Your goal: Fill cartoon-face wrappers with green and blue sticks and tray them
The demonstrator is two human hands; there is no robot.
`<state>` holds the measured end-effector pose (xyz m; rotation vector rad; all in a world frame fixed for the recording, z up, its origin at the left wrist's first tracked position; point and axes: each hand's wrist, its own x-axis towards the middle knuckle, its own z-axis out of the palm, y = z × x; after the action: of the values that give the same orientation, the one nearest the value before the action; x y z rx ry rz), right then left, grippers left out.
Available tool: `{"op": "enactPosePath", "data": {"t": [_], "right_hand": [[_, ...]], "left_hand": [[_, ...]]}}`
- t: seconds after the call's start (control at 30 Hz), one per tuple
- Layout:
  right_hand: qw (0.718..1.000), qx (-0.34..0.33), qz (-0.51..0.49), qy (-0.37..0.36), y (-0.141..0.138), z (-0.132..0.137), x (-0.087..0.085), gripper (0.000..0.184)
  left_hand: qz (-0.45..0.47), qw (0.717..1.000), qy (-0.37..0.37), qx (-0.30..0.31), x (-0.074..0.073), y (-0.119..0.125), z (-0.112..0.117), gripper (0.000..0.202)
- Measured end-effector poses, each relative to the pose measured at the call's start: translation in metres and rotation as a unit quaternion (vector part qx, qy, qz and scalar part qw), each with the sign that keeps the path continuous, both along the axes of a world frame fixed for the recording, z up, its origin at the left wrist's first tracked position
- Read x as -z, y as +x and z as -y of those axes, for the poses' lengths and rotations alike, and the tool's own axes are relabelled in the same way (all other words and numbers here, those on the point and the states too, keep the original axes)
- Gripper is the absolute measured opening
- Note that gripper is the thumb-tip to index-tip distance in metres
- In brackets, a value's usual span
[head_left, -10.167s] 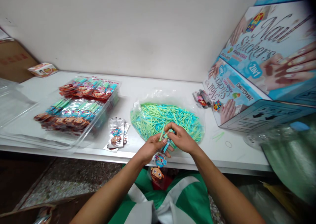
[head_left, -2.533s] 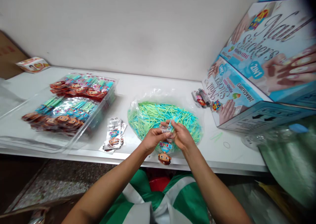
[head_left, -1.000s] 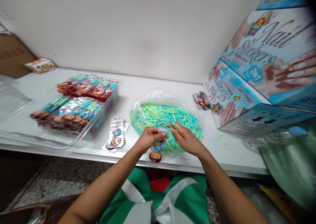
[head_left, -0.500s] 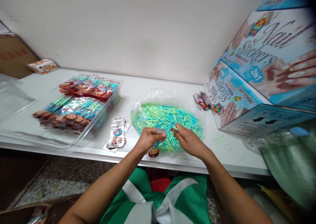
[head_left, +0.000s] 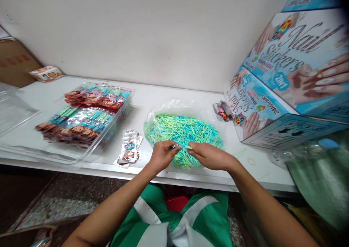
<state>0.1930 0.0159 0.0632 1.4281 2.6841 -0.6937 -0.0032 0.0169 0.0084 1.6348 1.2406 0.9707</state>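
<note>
Pinched in my left hand (head_left: pixel 161 155) is a small shiny plastic packet (head_left: pixel 174 146), mostly covered by the fingers. My right hand (head_left: pixel 208 156) is closed on a few thin green and blue sticks (head_left: pixel 185 147), whose ends meet the packet's edge; whether they are inside it I cannot tell. Both hands are over the near side of a clear plastic bag (head_left: pixel 174 107) spread open on the table. A heap of loose green and blue sticks (head_left: pixel 180 127) fills the bag. To the left of my left hand lies a small pile of flat printed packets (head_left: pixel 129 147).
On the left, a clear plastic tray (head_left: pixel 89 156) holds rows of filled packets (head_left: pixel 79 130). Small dark packets (head_left: pixel 222 110) lie beside stacked Nail Stickers boxes (head_left: pixel 272 90) on the right. A plastic bottle (head_left: pixel 300 152) rests near the white table's (head_left: pixel 253 174) right end.
My right hand has brought the sticks left against the packet. The packet has tilted up in my left hand, and its brown cartoon face that hung below the fingers is out of sight.
</note>
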Motion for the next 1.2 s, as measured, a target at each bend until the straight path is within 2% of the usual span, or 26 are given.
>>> {"op": "enactPosePath", "data": {"t": [0.1, 0.3, 0.5, 0.6, 0.77, 1.0, 1.1, 1.2], "right_hand": [[1.000, -0.014, 0.019, -0.001, -0.001, 0.000, 0.000, 0.026], [0.998, -0.018, 0.066, 0.001, -0.001, -0.001, -0.006, 0.028], [0.997, -0.016, 0.081, 0.002, -0.002, -0.001, -0.010, 0.030], [0.996, -0.018, 0.089, 0.005, -0.002, -0.001, -0.010, 0.029], [0.994, -0.034, 0.103, 0.006, -0.002, -0.004, -0.008, 0.030], [0.993, -0.037, 0.111, 0.000, -0.008, -0.004, -0.007, 0.029], [0.993, -0.028, 0.117, 0.009, -0.013, -0.001, -0.003, 0.042], [0.993, -0.029, 0.114, 0.009, -0.016, -0.003, 0.001, 0.058]], "left_hand": [[-0.011, 1.000, 0.004, 0.003, 0.001, -0.001, 0.000, 0.023], [0.062, 0.996, -0.057, -0.021, 0.010, -0.001, -0.001, 0.027], [0.076, 0.994, -0.081, -0.008, 0.014, -0.001, -0.002, 0.027], [0.054, 0.997, -0.050, -0.003, 0.013, -0.002, -0.001, 0.026], [-0.033, 0.999, 0.035, 0.018, 0.009, -0.004, 0.001, 0.019], [-0.135, 0.976, 0.162, 0.059, 0.012, -0.004, -0.001, 0.018], [-0.203, 0.958, 0.181, 0.095, 0.010, 0.000, 0.001, 0.021], [-0.267, 0.934, 0.185, 0.152, 0.002, 0.006, 0.006, 0.024]]}}
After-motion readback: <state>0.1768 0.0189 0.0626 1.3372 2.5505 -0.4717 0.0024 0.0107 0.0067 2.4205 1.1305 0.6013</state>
